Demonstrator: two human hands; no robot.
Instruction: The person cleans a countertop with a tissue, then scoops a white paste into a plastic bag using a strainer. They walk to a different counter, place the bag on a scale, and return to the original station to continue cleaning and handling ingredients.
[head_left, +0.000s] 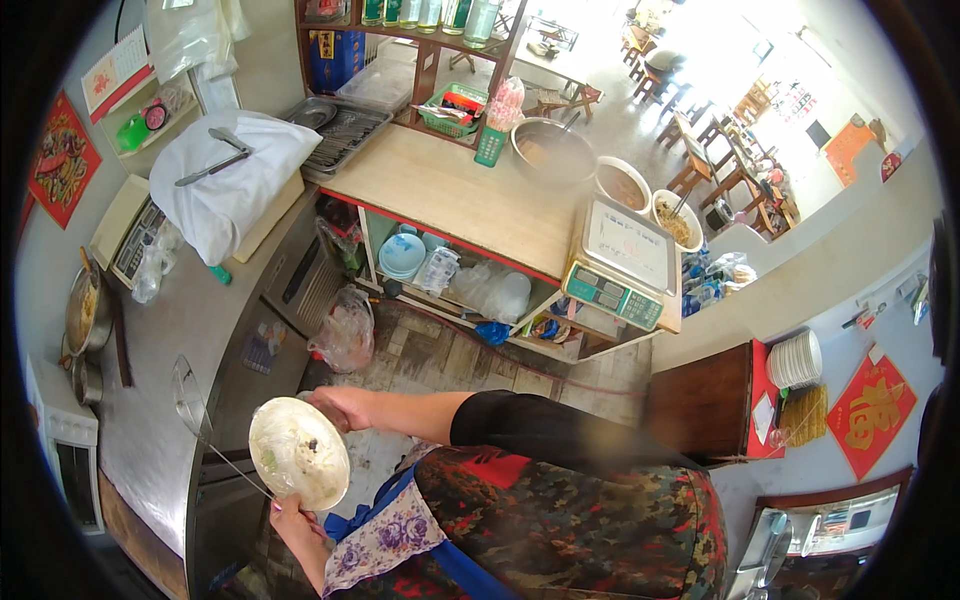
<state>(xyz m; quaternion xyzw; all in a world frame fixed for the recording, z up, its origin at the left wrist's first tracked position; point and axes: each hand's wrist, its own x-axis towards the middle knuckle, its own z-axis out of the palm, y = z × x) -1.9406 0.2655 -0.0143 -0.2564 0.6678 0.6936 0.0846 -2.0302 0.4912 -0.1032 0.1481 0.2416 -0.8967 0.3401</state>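
A pale oval bowl, tilted, shows its inside, with whitish and greenish residue and a dark bit. My right hand, at the end of a black sleeve, is at its upper right rim; its fingertips are partly hidden. My left hand closes at the lower rim, around the end of a long thin handle. That handle leads up left to a wire strainer over the edge of the steel counter. I cannot tell how far the left fingers also grip the bowl. A floral cloth with blue straps lies by my left forearm.
Tongs lie on a white cloth at the counter's back. A wooden-topped counter holds a scale and a steel bowl of food. A filled plastic bag sits on the floor. Stacked white plates stand right.
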